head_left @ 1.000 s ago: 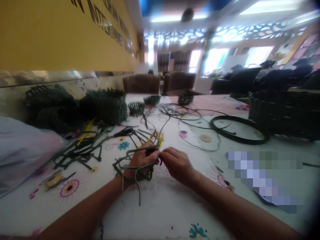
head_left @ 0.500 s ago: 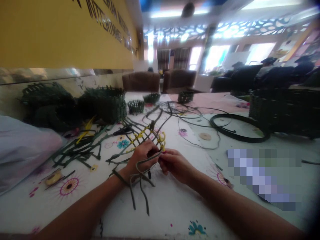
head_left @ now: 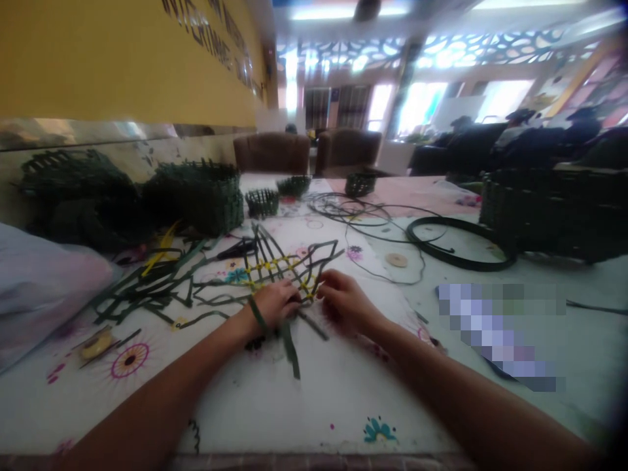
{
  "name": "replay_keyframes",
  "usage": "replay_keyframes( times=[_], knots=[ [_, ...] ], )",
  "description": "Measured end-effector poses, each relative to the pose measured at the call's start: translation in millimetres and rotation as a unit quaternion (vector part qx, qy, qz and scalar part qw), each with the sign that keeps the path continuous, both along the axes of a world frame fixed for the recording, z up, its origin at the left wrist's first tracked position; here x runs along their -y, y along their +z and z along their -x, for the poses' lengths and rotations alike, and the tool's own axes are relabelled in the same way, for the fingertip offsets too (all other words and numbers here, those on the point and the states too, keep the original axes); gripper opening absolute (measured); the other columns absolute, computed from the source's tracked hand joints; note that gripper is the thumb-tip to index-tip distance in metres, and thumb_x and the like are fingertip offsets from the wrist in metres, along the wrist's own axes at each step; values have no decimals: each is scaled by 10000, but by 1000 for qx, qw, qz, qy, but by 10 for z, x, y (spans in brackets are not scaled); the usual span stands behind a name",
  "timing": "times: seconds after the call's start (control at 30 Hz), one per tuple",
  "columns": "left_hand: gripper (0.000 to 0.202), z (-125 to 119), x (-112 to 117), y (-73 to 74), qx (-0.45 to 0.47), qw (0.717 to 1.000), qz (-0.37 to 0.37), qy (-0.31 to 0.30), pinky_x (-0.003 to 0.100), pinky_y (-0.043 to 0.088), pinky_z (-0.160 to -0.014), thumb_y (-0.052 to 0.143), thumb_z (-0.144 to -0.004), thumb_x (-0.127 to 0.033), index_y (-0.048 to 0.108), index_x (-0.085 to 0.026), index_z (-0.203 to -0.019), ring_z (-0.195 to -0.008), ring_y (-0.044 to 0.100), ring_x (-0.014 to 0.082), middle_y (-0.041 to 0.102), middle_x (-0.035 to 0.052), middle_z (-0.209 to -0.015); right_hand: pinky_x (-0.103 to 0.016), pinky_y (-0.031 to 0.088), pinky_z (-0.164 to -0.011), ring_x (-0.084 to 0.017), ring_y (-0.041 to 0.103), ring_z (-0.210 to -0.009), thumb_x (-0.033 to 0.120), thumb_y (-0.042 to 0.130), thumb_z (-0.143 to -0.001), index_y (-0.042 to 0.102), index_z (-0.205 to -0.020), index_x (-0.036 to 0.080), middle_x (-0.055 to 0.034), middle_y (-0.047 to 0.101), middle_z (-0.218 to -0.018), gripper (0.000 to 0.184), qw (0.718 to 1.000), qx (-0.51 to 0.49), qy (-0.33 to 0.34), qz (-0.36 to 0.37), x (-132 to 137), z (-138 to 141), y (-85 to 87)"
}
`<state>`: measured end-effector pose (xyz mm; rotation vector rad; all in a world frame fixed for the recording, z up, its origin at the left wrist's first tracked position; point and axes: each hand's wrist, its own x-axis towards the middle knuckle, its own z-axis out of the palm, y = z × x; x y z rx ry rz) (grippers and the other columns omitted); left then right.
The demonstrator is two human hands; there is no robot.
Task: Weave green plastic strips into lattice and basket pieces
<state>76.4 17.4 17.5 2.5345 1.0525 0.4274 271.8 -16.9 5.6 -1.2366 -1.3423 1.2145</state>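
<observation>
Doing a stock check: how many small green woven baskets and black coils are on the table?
Small green woven baskets: 3
Thick black coil: 1
Thin black coil: 1
Total: 5

And we're looking down a long floral tablecloth (head_left: 324, 418), folks, with a dark green woven basket (head_left: 196, 199) heaped on the left beside a pale cloth bundle (head_left: 44, 288). Further along we've got two small round baskets (head_left: 261, 203) (head_left: 360, 184), and over on the right, a coil of dark strip (head_left: 456, 252) lying next to a big woven basket (head_left: 554, 212). Far down the room, two brown armchairs (head_left: 272, 154) sit under a yellow wall (head_left: 122, 59) with black lettering, and dark-clad people (head_left: 471, 147) are seated far right!
</observation>
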Motion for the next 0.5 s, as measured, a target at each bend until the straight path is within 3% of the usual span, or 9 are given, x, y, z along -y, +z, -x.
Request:
replay_keyframes(
  times=[0.17, 0.3, 0.4, 0.5],
  knots=[
    [192, 43, -20, 69, 26, 999, 7, 23, 307, 456, -816, 499, -893, -174, 684, -162, -942, -901, 608, 209, 649, 78, -952, -178, 343, -375, -73, 476, -401, 243, 559, -768, 558, -944, 187, 72, 530, -600, 185, 1000, 15, -20, -18, -46, -40, -21],
    [233, 98, -13, 86, 39, 998, 32, 23, 297, 457, -765, 471, -889, -160, 667, -190, -1012, -864, 630, 205, 689, 62, -944, -174, 345, -405, -72, 471, -440, 294, 614, -780, 595, -992, 178, 67, 534, -585, 242, 998, 47, 2, -44, -28, -15, -20],
    [237, 138, -6, 88, 10, 999, 35, 13, 290, 450, -754, 492, -864, -152, 651, -205, -1033, -860, 631, 202, 690, 55, -959, -182, 320, -383, -76, 447, -408, 336, 595, -811, 596, -841, 175, 63, 509, -523, 163, 999, 32, 11, -10, -9, 18, -37],
    [138, 166, 9, 142, -22, 999, 29, -7, 283, 438, -729, 528, -834, -161, 643, -186, -906, -809, 608, 190, 660, 49, -891, -196, 336, -375, -89, 472, -395, 346, 581, -821, 544, -715, 185, 47, 525, -503, 196, 1000, 2, -8, 14, 2, 44, -48]
  ],
)
